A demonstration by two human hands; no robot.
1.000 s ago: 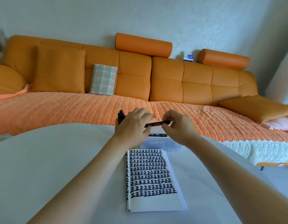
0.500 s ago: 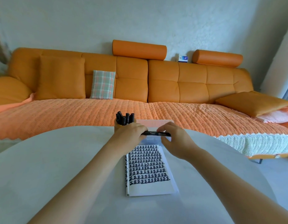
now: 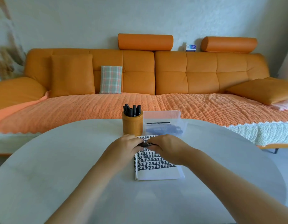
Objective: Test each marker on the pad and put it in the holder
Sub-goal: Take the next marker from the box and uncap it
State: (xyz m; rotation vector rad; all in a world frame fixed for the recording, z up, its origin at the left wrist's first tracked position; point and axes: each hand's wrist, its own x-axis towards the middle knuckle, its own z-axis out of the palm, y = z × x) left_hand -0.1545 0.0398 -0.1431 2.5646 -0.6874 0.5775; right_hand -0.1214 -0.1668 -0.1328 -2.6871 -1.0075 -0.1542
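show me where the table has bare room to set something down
Bare table left of the pad and holder, out to the rim; also right of the pad and clear box. Crowded at the far middle: holder, box, left hand and right hand gripping a marker over the pad.

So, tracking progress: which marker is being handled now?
The marker gripped by the left hand and right hand over the pad; others stand in the orange holder.

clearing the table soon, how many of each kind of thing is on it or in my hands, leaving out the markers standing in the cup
marker holder: 1
pad: 1
clear box: 1
marker, gripped by left hand and right hand: 1
total: 4
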